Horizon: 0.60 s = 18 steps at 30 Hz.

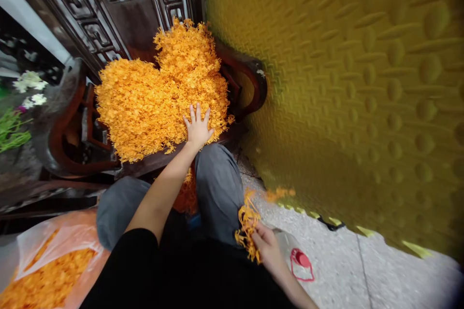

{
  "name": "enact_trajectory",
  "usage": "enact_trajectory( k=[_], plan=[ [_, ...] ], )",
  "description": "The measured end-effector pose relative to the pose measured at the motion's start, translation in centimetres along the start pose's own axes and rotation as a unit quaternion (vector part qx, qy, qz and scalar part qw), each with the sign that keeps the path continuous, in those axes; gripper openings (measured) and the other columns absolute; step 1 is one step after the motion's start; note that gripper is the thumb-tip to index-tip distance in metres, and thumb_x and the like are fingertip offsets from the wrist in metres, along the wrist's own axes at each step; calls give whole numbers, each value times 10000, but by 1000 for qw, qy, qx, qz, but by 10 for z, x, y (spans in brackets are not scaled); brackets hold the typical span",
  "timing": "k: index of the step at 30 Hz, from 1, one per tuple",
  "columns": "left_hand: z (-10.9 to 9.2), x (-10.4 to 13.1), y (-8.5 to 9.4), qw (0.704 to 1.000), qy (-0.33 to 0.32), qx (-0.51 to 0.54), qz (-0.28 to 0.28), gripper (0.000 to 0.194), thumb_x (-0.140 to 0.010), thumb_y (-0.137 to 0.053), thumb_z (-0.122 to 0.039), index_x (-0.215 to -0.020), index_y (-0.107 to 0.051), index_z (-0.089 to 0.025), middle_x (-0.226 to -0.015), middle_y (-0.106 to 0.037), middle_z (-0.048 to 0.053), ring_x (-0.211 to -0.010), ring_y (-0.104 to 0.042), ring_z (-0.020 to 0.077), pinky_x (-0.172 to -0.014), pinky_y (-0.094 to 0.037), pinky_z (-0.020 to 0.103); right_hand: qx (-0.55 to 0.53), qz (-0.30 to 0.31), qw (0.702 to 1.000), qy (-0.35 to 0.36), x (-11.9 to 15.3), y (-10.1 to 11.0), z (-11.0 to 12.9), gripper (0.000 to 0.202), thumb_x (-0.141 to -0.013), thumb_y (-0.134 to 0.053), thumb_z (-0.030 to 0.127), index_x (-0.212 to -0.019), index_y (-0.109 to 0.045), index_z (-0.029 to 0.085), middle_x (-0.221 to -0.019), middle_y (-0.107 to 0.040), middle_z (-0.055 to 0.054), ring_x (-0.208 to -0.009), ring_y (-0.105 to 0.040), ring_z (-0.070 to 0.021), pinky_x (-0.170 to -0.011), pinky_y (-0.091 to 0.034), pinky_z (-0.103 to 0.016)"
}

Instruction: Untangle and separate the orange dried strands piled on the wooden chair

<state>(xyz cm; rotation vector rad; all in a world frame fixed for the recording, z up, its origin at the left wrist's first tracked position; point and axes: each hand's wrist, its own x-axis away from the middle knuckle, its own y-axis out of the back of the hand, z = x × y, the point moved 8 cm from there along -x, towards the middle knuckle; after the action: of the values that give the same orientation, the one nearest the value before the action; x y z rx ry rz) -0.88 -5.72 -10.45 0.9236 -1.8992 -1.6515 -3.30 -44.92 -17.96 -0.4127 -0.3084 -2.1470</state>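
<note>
A large heap of orange frilly pieces [137, 101], which look like artificial flower parts, covers the seat of a dark carved wooden chair [126, 24]. My left hand [197, 128] lies on the near right side of this heap, fingers spread and pressing on it. Low by my right knee, my right hand [266, 241] pinches a loose clump of orange frilly pieces [249, 217] between thumb and fingers. A blurred orange bit [279, 194] shows just beyond that clump.
A yellow textured foam mat [344, 106] stands upright along the right. At lower left is a plastic bag [68, 231] holding more orange pieces. On the floor by my right hand stands a jug with a red cap [301, 258]. White flowers [31, 88] are at far left.
</note>
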Motion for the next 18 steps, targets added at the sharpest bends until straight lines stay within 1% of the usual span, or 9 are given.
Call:
enact_trajectory(
  k=[3,6,8,9,10,11,13,15,18],
  plan=[
    [-4,1,10,1000,1,16,22,886,-904,-675,-460,-1665,-265,-266,-1760,56,134,-1608,105,446,-1196,-47,792,80,-67,993,58,13,8,24,118,-747,-643,400,-644,-669,349,-625,-650,-25,-589,-611,-287,-552,-477,-426],
    [-11,20,42,997,-7,75,26,866,-868,-733,-416,-1635,-356,-275,-1764,-27,132,-1600,6,498,-1176,-85,819,123,-95,981,116,1,-5,69,242,-823,-588,348,-597,-546,272,-564,-549,-20,-550,-521,-212,-545,-416,-348],
    [-19,48,76,986,-32,165,3,755,-878,-724,-388,-1575,-475,-241,-1733,-228,149,-1586,-175,478,-1223,-173,735,163,-63,963,205,-12,-33,110,240,-865,-519,264,-626,-503,246,-545,-500,-4,-520,-461,-164,-533,-370,-302],
    [-23,65,92,971,-51,231,4,640,-914,-680,-398,-1516,-556,-219,-1650,-420,151,-1537,-349,423,-1247,-255,637,194,-21,946,258,-17,-52,129,200,-866,-492,209,-670,-524,236,-576,-523,-5,-547,-477,-157,-565,-387,-293],
    [-26,83,102,950,-64,304,37,547,-932,-653,-432,-1433,-640,-211,-1496,-608,136,-1417,-531,368,-1224,-360,538,221,15,925,307,-20,-71,145,174,-853,-473,166,-707,-545,226,-618,-563,-14,-581,-506,-156,-595,-407,-289],
    [-28,102,106,926,-65,360,99,493,-914,-670,-469,-1337,-713,-219,-1310,-734,109,-1243,-668,332,-1148,-468,470,260,61,903,335,-22,-90,154,157,-852,-468,150,-752,-570,217,-680,-612,-30,-632,-548,-164,-625,-429,-292],
    [-28,140,103,897,-69,380,217,501,-818,-774,-472,-1280,-740,-281,-1073,-806,49,-933,-754,269,-968,-587,392,326,116,871,349,-23,-116,157,118,-852,-505,167,-812,-609,207,-747,-667,-46,-670,-589,-179,-642,-456,-298],
    [-19,164,98,893,-60,379,235,515,-775,-821,-424,-1269,-729,-308,-981,-805,21,-832,-750,240,-835,-622,355,335,129,865,350,-18,-124,149,117,-890,-546,223,-912,-659,201,-862,-722,-64,-768,-649,-196,-707,-507,-304],
    [-1,182,76,881,-8,425,207,403,-842,-769,-391,-1230,-720,-291,-1036,-785,36,-881,-753,213,-737,-621,300,247,109,897,352,-10,-102,123,200,-954,-600,342,-1067,-704,213,-1069,-752,-78,-976,-697,-200,-859,-551,-308]
  ],
)
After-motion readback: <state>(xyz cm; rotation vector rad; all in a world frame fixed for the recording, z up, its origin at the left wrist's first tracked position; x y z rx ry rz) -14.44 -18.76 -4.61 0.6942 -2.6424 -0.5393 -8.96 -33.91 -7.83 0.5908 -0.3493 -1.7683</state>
